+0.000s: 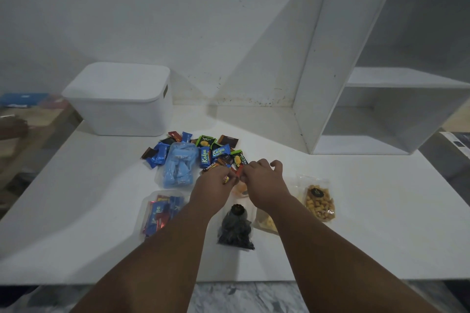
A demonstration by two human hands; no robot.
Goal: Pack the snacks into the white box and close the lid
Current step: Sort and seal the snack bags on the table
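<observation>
A white box (127, 114) with its lid (119, 81) on stands at the back left of the white table (76, 185). In front of it lies a heap of small wrapped snacks (203, 150) in blue, green and dark wrappers. My left hand (216, 180) and my right hand (264, 175) meet at the near edge of the heap. Both pinch a small red snack wrapper (237, 173) between them. A clear bag of blue sweets (178, 168), a bag of red-and-blue bars (160, 213), a bag of dark snacks (235, 229) and a bag of golden crackers (319, 202) lie around my hands.
A white open shelf unit (368, 119) stands at the back right, with a tall slanted white panel (318, 58) beside it. A pale yellow snack bag (265, 222) lies partly under my right forearm. An orange snack bag (240, 189) peeks out between my hands. The table's front edge is near my elbows.
</observation>
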